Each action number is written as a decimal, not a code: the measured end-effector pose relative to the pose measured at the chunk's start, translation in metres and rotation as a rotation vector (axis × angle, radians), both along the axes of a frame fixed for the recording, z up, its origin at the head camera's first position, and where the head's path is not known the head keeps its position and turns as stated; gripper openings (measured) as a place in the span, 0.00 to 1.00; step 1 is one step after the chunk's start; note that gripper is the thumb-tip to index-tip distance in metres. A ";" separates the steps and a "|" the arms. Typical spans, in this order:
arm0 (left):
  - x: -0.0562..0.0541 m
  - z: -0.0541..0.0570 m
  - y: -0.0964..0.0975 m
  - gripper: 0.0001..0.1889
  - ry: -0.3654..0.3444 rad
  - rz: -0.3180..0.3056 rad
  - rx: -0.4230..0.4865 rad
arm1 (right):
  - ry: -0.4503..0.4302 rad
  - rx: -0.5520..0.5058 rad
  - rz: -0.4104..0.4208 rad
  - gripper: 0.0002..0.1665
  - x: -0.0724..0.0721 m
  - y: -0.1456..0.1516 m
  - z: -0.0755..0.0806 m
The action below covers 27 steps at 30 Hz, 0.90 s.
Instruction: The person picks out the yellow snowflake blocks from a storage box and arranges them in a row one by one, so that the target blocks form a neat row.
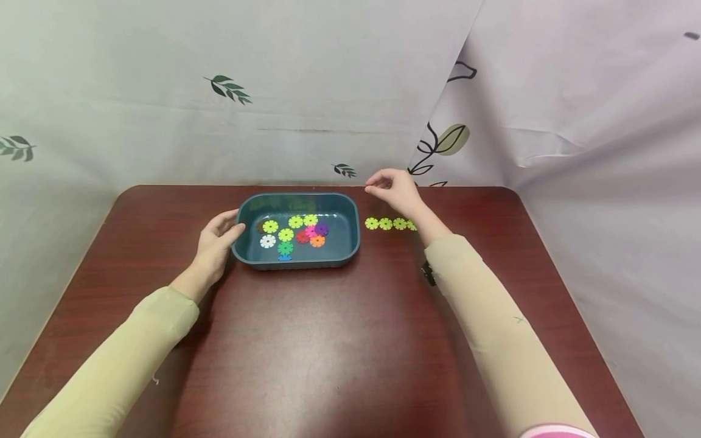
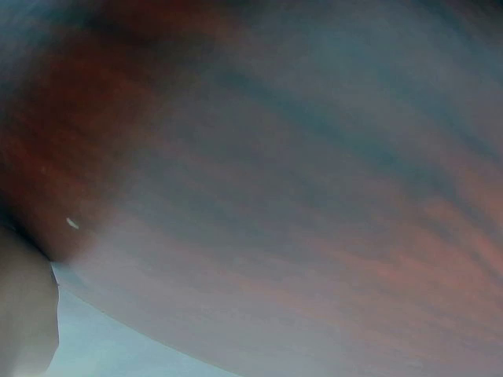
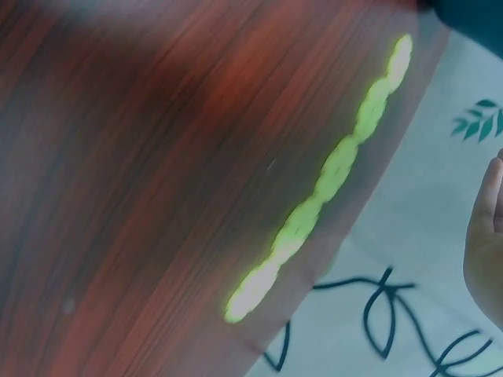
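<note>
A dark blue-green plastic basin (image 1: 296,264) stands on the table. My left hand (image 1: 213,246) grips its left rim, the thumb over the edge. Inside lie several notched flower-shaped discs: yellow (image 1: 286,235), white (image 1: 268,241), green (image 1: 285,248), orange (image 1: 317,241), purple (image 1: 322,229) and others. To the basin's right, several yellow discs (image 1: 386,224) form a straight row on the table; the right wrist view shows the yellow row (image 3: 338,170) touching end to end. My right hand (image 1: 400,191) hovers above and behind the row, thumb and fingers slightly bent, nothing visible between them.
The brown wooden table (image 1: 306,340) ends at a far edge just behind the basin. A pale cloth (image 1: 164,134) with leaf prints hangs behind it and along both sides. The left wrist view is blurred and shows mostly tabletop (image 2: 314,196).
</note>
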<state>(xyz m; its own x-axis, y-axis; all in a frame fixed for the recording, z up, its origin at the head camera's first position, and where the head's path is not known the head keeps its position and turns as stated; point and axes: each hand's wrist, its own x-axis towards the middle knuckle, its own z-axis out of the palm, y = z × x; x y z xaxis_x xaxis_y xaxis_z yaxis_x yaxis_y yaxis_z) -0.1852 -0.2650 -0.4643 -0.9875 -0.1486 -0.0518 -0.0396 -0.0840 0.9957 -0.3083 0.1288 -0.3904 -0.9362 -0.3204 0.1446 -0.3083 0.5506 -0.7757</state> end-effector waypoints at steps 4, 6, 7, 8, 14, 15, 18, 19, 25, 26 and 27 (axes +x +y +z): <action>0.001 0.000 0.000 0.15 -0.001 -0.002 0.006 | -0.005 -0.025 0.029 0.11 0.003 -0.017 0.001; 0.001 0.001 0.000 0.14 -0.004 -0.002 0.005 | -0.011 -0.030 0.040 0.11 0.005 -0.025 0.001; 0.001 0.001 0.000 0.14 -0.005 -0.002 0.003 | -0.015 -0.031 0.045 0.11 0.006 -0.028 0.001; 0.001 0.002 0.000 0.15 -0.006 -0.003 0.006 | -0.018 -0.030 0.051 0.10 0.007 -0.032 0.000; 0.002 0.003 0.001 0.15 -0.008 -0.003 0.002 | -0.030 -0.045 0.101 0.09 0.013 -0.051 -0.003; 0.002 0.003 0.001 0.14 -0.008 -0.003 -0.002 | -0.033 -0.046 0.108 0.09 0.014 -0.053 -0.003; 0.003 0.003 0.001 0.14 -0.003 -0.002 0.000 | -0.047 -0.047 0.136 0.10 0.016 -0.060 -0.003; 0.003 0.003 0.001 0.14 -0.003 -0.001 -0.006 | -0.054 -0.047 0.145 0.11 0.016 -0.063 -0.003; 0.003 0.004 0.002 0.14 -0.006 0.004 0.001 | -0.091 -0.027 0.197 0.14 0.018 -0.076 -0.003; 0.003 0.004 0.002 0.14 -0.006 0.003 0.009 | -0.097 -0.020 0.208 0.14 0.019 -0.078 -0.003; 0.003 0.004 0.002 0.14 -0.007 0.002 0.006 | -0.102 -0.015 0.221 0.14 0.019 -0.080 -0.003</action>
